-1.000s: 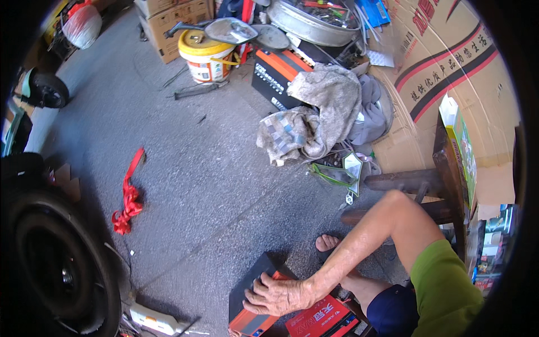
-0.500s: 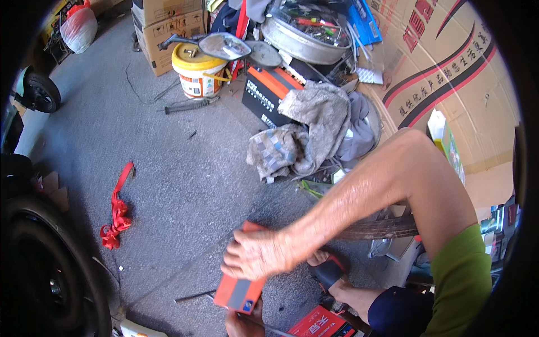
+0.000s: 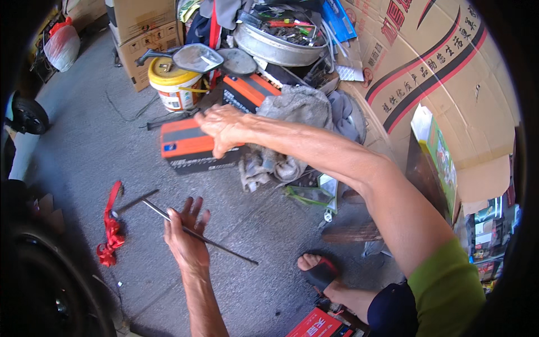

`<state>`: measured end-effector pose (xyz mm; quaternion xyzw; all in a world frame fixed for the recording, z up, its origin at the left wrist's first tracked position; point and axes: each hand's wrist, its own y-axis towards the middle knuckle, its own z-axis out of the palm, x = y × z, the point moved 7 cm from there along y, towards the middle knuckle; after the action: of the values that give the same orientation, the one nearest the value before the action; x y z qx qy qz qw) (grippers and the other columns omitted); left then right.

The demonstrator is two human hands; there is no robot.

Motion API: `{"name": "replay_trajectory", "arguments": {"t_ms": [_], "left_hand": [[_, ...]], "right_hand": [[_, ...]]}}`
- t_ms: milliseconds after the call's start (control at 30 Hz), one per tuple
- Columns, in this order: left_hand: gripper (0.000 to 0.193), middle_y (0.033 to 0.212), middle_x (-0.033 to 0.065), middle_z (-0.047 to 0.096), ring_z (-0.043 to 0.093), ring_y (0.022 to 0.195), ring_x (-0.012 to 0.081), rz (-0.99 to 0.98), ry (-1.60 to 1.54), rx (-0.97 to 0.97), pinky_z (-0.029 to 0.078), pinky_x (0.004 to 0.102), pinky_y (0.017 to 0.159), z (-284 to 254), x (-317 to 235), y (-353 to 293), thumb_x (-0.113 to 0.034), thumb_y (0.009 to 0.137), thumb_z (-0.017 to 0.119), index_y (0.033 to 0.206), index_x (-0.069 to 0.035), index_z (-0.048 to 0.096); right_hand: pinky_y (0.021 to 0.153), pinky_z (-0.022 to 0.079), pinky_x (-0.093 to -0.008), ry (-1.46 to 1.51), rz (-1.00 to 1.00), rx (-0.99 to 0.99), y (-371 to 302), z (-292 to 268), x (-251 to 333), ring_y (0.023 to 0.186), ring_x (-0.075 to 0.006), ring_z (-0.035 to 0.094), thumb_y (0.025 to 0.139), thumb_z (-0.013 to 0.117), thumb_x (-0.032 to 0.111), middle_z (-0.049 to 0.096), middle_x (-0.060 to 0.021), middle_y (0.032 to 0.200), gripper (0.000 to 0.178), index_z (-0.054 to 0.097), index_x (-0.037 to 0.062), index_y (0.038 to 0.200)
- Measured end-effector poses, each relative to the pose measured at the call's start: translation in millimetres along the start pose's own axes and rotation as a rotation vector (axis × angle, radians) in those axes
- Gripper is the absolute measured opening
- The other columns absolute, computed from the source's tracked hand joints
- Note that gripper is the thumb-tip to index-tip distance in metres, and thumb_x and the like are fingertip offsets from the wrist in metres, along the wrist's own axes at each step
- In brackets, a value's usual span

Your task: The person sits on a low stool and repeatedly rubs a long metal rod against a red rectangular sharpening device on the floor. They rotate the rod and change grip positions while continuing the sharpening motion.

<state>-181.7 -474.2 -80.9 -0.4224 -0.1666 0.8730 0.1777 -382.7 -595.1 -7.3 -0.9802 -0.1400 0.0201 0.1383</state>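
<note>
An orange-topped black box [image 3: 178, 139] with a grey stripe is on or just above the floor. My right hand [image 3: 224, 129] reaches across from the right and grips its right end, thumb on the near side and fingers over the far edge, slightly blurred. Below and nearer, my left hand [image 3: 188, 236] holds a long thin metal rod [image 3: 230, 251] in the crook of its thumb, the other fingers spread. Behind the box stands a similar orange-and-black box [image 3: 252, 90], partly covered by a grey rag [image 3: 300, 109].
A yellow-lidded bucket [image 3: 174, 90] and a motorcycle mirror [image 3: 197, 58] are behind the boxes. A metal basin [image 3: 281, 48] holds loose parts. Red ribbon [image 3: 112, 236] lies at left, near a dark tyre [image 3: 56, 264]. Large cardboard [image 3: 432, 73] leans at right; a red box [image 3: 320, 326] is near my foot.
The orange-and-black box has moved away and to the left with my right hand, beside the similar box. My left hand has come off its underside and risen into view with the rod.
</note>
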Motion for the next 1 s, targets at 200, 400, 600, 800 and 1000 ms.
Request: {"name": "replay_trajectory", "arguments": {"t_ms": [200, 400, 600, 800, 1000], "left_hand": [[0.033, 0.112, 0.0249, 0.064, 0.070, 0.091, 0.0292, -0.078, 0.235, -0.162, 0.057, 0.0304, 0.054, -88, -16, -87, -0.036, 0.102, 0.047, 0.109, -0.004, 0.044], [0.029, 0.108, 0.0228, 0.064, 0.069, 0.087, 0.0287, -0.171, 0.347, -0.177, 0.055, 0.0317, 0.053, -149, -31, -143, -0.032, 0.103, 0.044, 0.103, -0.003, 0.047], [0.031, 0.110, 0.0237, 0.065, 0.071, 0.088, 0.0284, -0.254, 0.309, -0.117, 0.059, 0.0321, 0.053, -149, -20, -158, -0.030, 0.104, 0.042, 0.112, -0.001, 0.050], [0.032, 0.109, 0.0244, 0.065, 0.071, 0.087, 0.0292, -0.312, 0.244, -0.057, 0.059, 0.0329, 0.053, -127, 19, -153, -0.032, 0.104, 0.044, 0.111, -0.001, 0.051], [0.035, 0.108, 0.0228, 0.066, 0.071, 0.087, 0.0297, -0.273, 0.202, -0.026, 0.059, 0.0338, 0.054, -114, 13, -160, -0.033, 0.104, 0.044, 0.109, 0.000, 0.053]], "right_hand": [[0.082, 0.053, -0.0427, -0.038, 0.291, -0.122, -25, 5, -8, 0.095, -0.0386, 0.065, 0.059, 0.076, 0.044, 0.066, -0.0276, 0.096, 0.086, 0.051, -0.0172, 0.114], [0.077, 0.054, -0.0418, 0.084, 0.679, -0.053, -69, 6, -32, 0.092, -0.0321, 0.068, 0.070, 0.074, 0.053, 0.068, -0.0192, 0.105, 0.065, 0.068, -0.0046, 0.100], [0.115, 0.019, -0.0551, -0.606, 0.286, -0.447, -71, 41, 26, 0.136, -0.0386, 0.036, 0.076, 0.072, 0.043, 0.045, -0.0243, 0.140, 0.075, 0.048, 0.0034, 0.136], [0.109, 0.031, -0.0580, -0.564, -0.118, -0.565, -66, 53, 28, 0.130, -0.0488, 0.041, 0.083, 0.056, 0.029, 0.053, -0.0304, 0.131, 0.040, 0.067, -0.0042, 0.103], [0.108, 0.032, -0.0589, -0.508, -0.378, -0.582, -68, 52, 19, 0.125, -0.0400, 0.051, 0.078, 0.063, 0.034, 0.068, -0.0211, 0.109, 0.039, 0.071, -0.0024, 0.087]]}}
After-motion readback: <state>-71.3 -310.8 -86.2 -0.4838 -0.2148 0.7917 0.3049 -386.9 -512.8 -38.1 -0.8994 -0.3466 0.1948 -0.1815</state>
